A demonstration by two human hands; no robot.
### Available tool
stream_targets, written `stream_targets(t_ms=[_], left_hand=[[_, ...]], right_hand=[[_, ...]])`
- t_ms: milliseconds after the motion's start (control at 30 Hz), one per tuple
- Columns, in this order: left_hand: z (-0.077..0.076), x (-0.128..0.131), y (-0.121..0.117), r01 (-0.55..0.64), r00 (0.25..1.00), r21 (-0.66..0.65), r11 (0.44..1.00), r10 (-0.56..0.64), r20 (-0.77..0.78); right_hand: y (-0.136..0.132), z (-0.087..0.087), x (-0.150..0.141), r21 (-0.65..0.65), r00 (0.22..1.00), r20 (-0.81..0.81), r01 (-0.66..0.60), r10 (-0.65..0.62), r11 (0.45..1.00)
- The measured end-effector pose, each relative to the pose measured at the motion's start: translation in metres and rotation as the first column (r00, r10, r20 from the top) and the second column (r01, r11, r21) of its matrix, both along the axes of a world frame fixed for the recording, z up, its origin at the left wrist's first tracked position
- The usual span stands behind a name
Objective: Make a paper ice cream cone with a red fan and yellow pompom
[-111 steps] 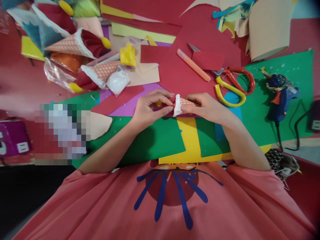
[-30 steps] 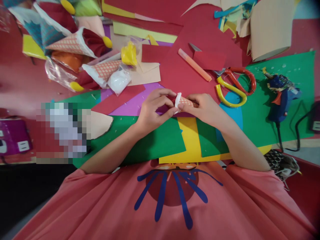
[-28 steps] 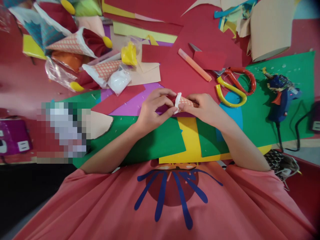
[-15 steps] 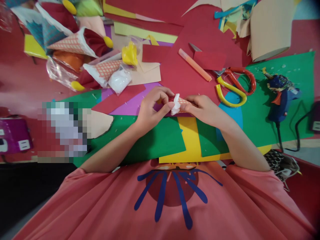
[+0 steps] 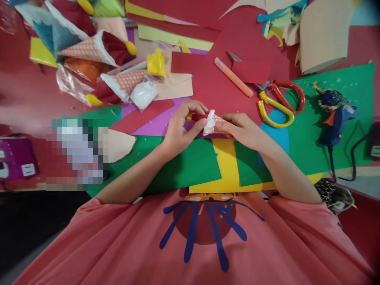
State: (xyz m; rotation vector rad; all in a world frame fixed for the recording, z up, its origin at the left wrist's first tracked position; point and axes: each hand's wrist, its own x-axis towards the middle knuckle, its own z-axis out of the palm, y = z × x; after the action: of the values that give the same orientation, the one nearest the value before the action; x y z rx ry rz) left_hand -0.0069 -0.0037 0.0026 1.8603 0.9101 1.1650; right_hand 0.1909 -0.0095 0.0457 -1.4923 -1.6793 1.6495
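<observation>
Between my two hands lies a small paper cone (image 5: 219,123) with an orange lattice pattern and a white ruffled rim (image 5: 210,122), its point toward the right. My right hand (image 5: 242,128) is closed round the patterned body. My left hand (image 5: 185,124) pinches at the rim, where a dark red part shows; a bit of yellow (image 5: 189,116) is visible behind its fingers. Similar finished-looking cones (image 5: 89,49) with dark red tops and yellow balls lie at the upper left. Beyond my right hand rest scissors (image 5: 277,105) with red and yellow handles.
An orange marker (image 5: 233,77) lies on red paper behind my hands. A blue glue gun (image 5: 337,118) with a cord is at the right. Green sheets (image 5: 175,166) cover the near table. A beige paper roll (image 5: 323,37) stands at the upper right, and bags of clay-like material (image 5: 144,94) at left.
The cone has turned slightly in my fingers, and more yellow shows behind the left hand. The whole view has shifted a little; both hands keep hold.
</observation>
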Motion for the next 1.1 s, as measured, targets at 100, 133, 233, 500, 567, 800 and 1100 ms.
stream_targets(t_ms=[100, 133, 233, 500, 567, 800, 1100], left_hand=[[-0.001, 0.0, 0.0, 0.017, 1.0, 0.038, 0.999, -0.018, 0.005], [-0.002, -0.001, 0.001, 0.024, 1.0, 0.043, 0.999, -0.024, 0.005], [-0.004, -0.002, 0.001, 0.039, 0.999, 0.036, 0.999, -0.039, -0.017], [0.0, -0.006, 0.004, 0.008, 0.998, 0.029, 1.0, -0.007, -0.055], [0.002, -0.008, 0.005, -0.013, 0.997, -0.001, 1.0, 0.013, -0.071], [0.005, -0.008, 0.005, 0.054, 0.992, 0.108, 0.993, -0.041, -0.118], [0.005, -0.004, 0.0, 0.101, 0.984, 0.151, 0.983, -0.076, -0.161]], right_hand=[[0.001, -0.001, 0.0, -0.019, 1.0, -0.029, 0.004, -0.004, 1.0], [0.001, -0.001, 0.001, -0.028, 0.999, -0.039, 0.001, -0.002, 1.0], [0.0, -0.001, 0.003, -0.053, 0.998, -0.062, -0.003, 0.0, 0.999], [-0.001, 0.002, 0.009, -0.008, 0.998, -0.069, -0.013, 0.013, 1.0], [0.0, 0.001, 0.011, 0.041, 0.996, -0.061, -0.058, 0.061, 0.997], [0.005, 0.003, 0.018, 0.129, 0.985, 0.017, -0.172, 0.171, 0.977], [0.004, 0.002, 0.012, 0.063, 0.99, 0.028, -0.138, 0.136, 0.988]])
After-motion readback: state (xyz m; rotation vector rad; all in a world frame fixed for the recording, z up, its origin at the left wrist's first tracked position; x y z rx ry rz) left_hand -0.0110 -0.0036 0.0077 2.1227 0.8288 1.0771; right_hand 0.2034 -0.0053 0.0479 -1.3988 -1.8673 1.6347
